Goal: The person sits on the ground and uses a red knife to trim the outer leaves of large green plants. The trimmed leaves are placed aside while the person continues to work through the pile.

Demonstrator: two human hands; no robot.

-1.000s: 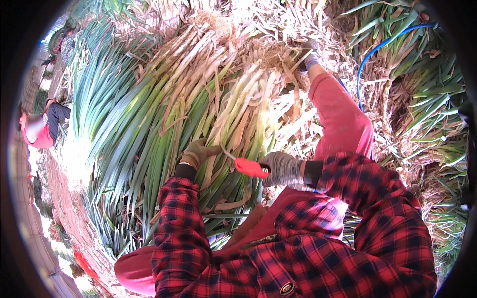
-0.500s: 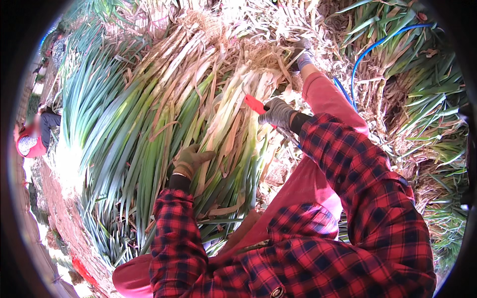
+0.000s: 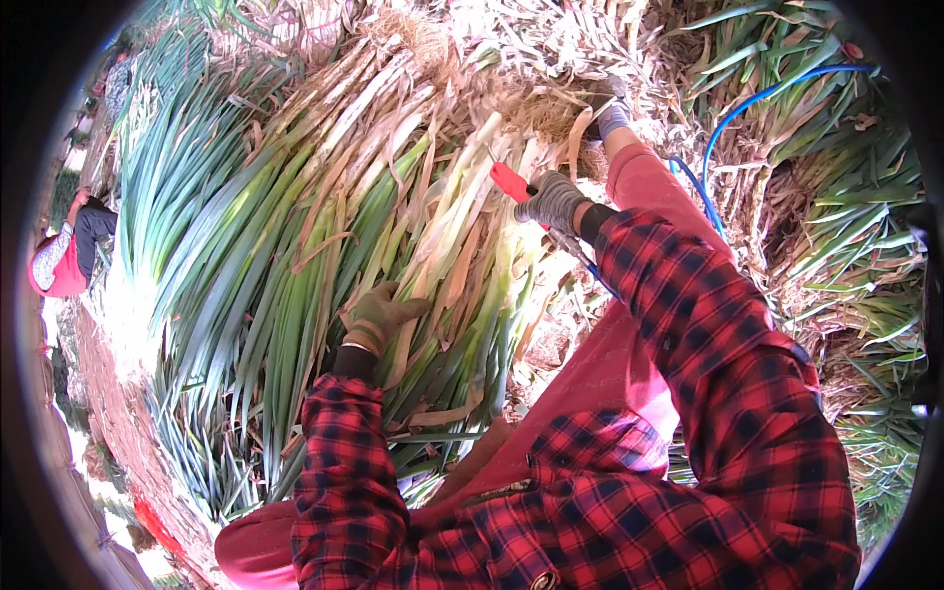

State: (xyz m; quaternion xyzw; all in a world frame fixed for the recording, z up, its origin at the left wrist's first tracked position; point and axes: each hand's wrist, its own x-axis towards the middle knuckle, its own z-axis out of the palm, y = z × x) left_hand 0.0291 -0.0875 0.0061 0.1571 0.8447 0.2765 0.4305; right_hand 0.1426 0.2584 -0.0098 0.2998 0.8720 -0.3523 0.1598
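Observation:
A thick layer of leeks (image 3: pixel 265 246) lies before me, white stems and roots at the far end, green leaves toward me. My left hand (image 3: pixel 383 320), in a greenish glove, is closed round leek leaves near the middle of the pile, its thumb pointing right. In my right hand (image 3: pixel 556 204), gloved in grey, is a red air blow gun (image 3: pixel 508 182) with a thin nozzle. That nozzle points up and left over the pale stems of the nearest leeks (image 3: pixel 472 211), apart from my left hand. A hose runs back from the gun under my right sleeve.
A blue hose (image 3: pixel 723 123) loops on the right beside another bank of leeks (image 3: pixel 855 187). Dry peeled leaves (image 3: pixel 560 44) litter the ground ahead. My foot (image 3: pixel 612 103) rests by the roots. Another person (image 3: pixel 69 251) in red sits at far left.
My right hand and the blow gun have shifted slightly right and up. A dry leaf now sticks up near my foot. My left hand stays almost in place. The other person's posture has changed.

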